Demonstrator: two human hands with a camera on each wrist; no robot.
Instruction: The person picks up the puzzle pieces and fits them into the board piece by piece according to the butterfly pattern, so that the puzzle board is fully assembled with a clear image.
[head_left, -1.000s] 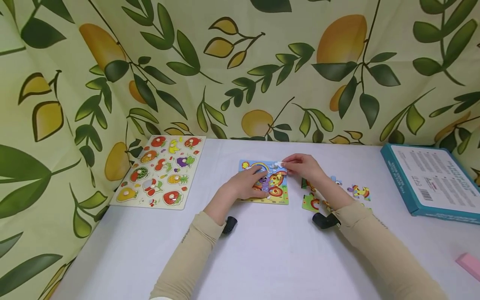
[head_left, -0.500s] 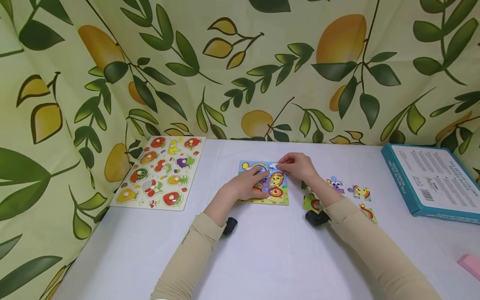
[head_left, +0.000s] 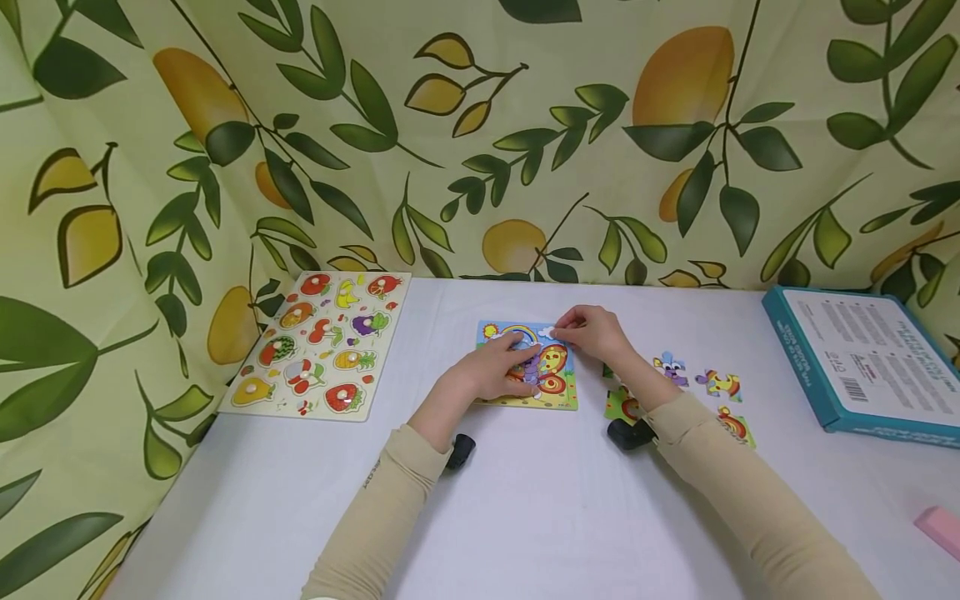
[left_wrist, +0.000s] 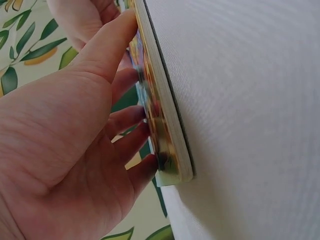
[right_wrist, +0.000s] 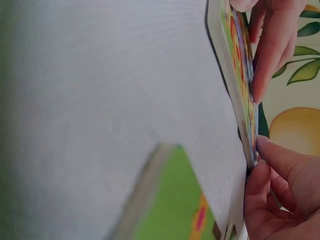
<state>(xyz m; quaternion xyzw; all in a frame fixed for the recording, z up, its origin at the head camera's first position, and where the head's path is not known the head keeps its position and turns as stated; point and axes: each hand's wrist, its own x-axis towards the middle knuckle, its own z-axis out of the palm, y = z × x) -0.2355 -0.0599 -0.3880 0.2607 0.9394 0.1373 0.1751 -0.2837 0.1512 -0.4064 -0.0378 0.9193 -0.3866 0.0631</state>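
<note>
A small square jigsaw puzzle with a butterfly and a rainbow lies on the white tabletop in the head view. Spread over its left and middle part, my left hand rests with fingertips on the picture. My right hand is at the top right corner, pinching a puzzle piece with a cloud between thumb and forefinger. In the left wrist view the left fingers press on the puzzle's face, its pale edge toward the camera. The right thumb and forefinger meet at the puzzle's end in the right wrist view.
Loose puzzle pieces lie right of the puzzle, among them a blue and purple piece, a yellow piece and a green piece. A fruit peg board is at left, a teal box at right, a pink block near the right edge.
My right hand has shifted slightly left with the cloud piece, which now sits lined up in the puzzle's top right area. The left hand has stayed in place.
</note>
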